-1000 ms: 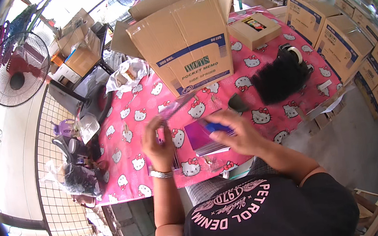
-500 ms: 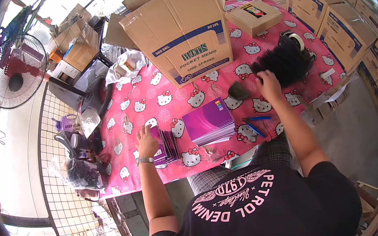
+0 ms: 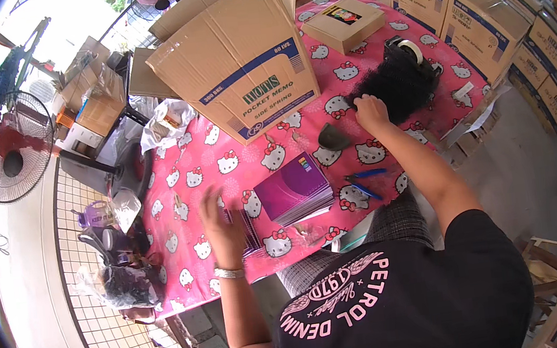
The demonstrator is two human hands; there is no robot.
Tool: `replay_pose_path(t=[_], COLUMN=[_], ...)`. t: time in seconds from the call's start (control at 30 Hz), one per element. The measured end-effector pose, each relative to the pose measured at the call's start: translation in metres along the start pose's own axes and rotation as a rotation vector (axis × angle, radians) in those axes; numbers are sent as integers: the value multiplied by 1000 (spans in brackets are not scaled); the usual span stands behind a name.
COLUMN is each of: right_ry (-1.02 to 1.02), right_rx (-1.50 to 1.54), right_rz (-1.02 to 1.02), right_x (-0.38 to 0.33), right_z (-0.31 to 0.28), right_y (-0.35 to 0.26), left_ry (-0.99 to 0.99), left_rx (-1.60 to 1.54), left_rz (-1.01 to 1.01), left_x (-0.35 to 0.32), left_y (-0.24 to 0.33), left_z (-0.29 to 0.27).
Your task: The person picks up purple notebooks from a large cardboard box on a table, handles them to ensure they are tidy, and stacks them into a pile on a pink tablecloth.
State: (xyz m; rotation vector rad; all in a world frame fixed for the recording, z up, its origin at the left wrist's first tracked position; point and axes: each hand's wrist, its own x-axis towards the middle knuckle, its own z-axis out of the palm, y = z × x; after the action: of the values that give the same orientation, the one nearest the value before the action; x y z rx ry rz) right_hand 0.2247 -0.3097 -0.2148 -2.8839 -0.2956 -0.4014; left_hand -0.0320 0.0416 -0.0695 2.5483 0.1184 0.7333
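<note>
Black strands (image 3: 401,86) near the bench's (image 3: 448,111) right edge look light, springy, best pinched at their left ends, where the right hand (image 3: 373,115) bunches, grip unclear, the left hand (image 3: 223,231) with fingers apart.

The purple rectangular notebooks (image 3: 292,185) in a stack have smooth, glossy covers over matt paper edges. The black bundle of fine strands (image 3: 395,91) looks matt and rough, its material unclear. The slim blue tool handles (image 3: 369,174) appear to be smooth plastic. The tall brown carton (image 3: 229,55) is matt corrugated cardboard. The pink printed tablecloth (image 3: 210,156) looks smooth with a slight sheen. The silver wristband (image 3: 229,272) looks like shiny metal.
</note>
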Motion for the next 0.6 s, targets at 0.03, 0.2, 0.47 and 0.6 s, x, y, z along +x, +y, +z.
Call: replay_pose_path(t=[0.03, 0.2, 0.47, 0.6], right_ry=[34, 15, 203, 46], right_rx=[58, 169, 491, 905], right_rz=[37, 109, -67, -414], right_x=[-1, 12, 10, -27], right_z=[-6, -25, -52, -126], right_y=[2, -6, -8, -80], left_ry=[-76, -368, -371, -274], left_rx=[-16, 216, 0, 108], left_rz=[230, 549, 501, 398], left_x=[4, -11, 23, 33], left_y=[38, 86, 89, 86], left_z=[5, 31, 2, 11])
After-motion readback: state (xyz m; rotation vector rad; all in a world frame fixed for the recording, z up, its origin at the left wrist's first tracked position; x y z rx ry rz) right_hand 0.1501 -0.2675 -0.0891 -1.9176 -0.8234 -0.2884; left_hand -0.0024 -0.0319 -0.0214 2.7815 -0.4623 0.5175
